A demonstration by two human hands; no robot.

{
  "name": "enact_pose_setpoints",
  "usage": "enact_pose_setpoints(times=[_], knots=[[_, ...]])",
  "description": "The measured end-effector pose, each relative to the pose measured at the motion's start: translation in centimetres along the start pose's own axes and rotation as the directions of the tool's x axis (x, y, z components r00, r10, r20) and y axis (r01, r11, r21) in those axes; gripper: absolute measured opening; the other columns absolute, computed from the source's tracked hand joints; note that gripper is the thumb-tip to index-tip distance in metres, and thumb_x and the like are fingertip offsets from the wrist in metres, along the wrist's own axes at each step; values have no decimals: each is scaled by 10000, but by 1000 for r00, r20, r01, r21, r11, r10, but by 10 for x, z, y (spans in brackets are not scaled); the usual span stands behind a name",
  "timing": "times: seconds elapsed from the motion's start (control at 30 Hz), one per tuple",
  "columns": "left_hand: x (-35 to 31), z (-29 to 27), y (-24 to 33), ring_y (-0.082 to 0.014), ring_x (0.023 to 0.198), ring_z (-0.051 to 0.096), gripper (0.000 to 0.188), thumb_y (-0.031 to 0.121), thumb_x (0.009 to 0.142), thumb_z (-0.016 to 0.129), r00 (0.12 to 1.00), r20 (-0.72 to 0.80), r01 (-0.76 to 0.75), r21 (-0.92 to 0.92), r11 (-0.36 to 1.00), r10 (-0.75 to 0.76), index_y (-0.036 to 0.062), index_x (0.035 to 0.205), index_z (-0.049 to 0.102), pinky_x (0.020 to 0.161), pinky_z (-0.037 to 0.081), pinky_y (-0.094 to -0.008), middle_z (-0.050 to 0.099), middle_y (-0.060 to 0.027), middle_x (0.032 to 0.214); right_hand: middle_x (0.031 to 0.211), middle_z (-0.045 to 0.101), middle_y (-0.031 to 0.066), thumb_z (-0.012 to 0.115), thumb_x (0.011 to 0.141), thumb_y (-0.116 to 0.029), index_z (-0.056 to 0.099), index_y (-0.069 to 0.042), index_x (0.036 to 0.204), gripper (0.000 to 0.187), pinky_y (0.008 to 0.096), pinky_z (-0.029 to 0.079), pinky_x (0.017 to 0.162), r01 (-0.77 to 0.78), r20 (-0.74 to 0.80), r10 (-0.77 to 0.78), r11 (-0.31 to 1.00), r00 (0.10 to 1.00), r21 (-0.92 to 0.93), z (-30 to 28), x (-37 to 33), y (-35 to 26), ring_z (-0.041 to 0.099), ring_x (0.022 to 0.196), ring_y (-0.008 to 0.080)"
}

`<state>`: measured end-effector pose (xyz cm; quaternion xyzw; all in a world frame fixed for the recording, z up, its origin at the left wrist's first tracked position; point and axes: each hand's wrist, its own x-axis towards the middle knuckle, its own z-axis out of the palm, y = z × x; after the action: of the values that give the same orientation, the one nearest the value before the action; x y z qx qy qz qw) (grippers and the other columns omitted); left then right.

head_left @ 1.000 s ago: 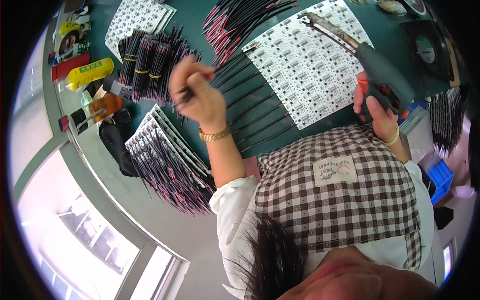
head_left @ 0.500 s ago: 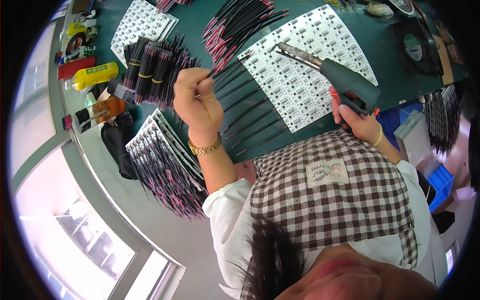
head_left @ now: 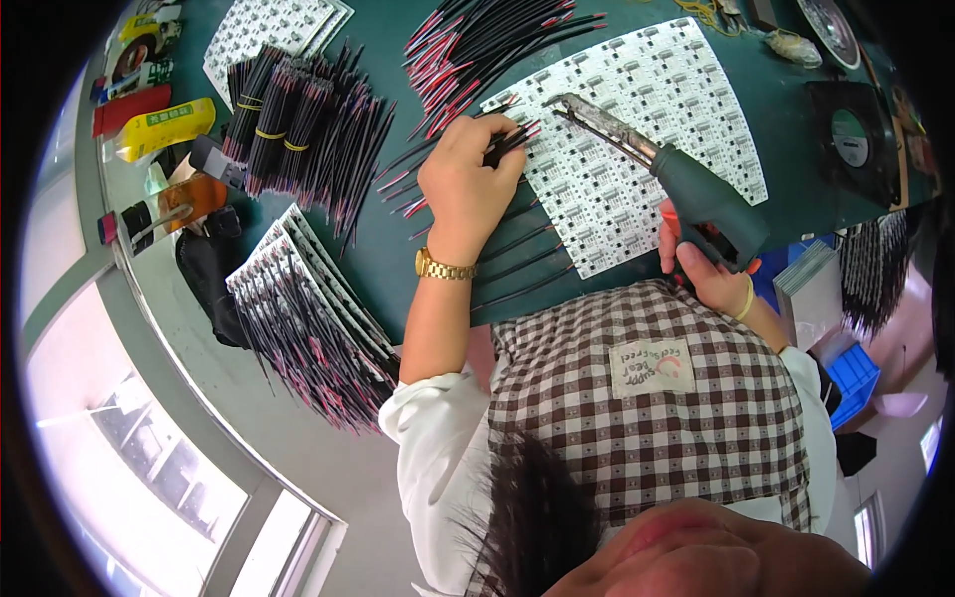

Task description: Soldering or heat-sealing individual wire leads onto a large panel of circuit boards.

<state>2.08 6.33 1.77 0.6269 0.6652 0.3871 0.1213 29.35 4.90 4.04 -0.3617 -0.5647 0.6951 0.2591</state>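
Count taken: one left hand (head_left: 472,184), one right hand (head_left: 708,277), one green soldering gun (head_left: 708,199), one flat sheet of white circuit boards (head_left: 642,95), three visible yellow bands (head_left: 269,134), one yellow bottle (head_left: 167,127), one gold wristwatch (head_left: 446,267), one blue crate (head_left: 856,383). Black-and-red wires (head_left: 473,50): many, overlapping, exact number not determinable.

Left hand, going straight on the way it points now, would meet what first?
The left hand would likely meet the white circuit-board sheet, right by its fingers; depth is unclear, so it might pass above it.
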Motion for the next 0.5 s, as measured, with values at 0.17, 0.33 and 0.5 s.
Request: enact_pose_setpoints(times=[0.17,0.33,0.5], knots=[[3,-2,-5,-180,568,552,204,23,620,691,1000,-24,5,5,1000,-5,117,794,642,507,438,-282,567,-21,708,851,547,70,491,916,-187,428,-15,1273,401,256,414,656,-35,20,35,999,999,9,3,12,0,507,674,110],[13,-2,-1,-233,666,580,152,31,686,699,976,-78,-180,245,953,205,64,824,646,593,466,-307,591,-80,767,831,548,68,481,921,-201,429,-15,1266,395,255,414,652,-21,12,21,1000,1000,1,-7,18,-3,511,676,109],[22,-5,5,-252,703,593,119,85,789,681,988,-114,97,-51,994,-102,4,859,630,645,474,-315,618,-116,808,810,547,68,486,922,-222,429,-12,1263,404,259,419,644,-24,-8,24,999,1000,25,-18,20,-10,513,677,111]])
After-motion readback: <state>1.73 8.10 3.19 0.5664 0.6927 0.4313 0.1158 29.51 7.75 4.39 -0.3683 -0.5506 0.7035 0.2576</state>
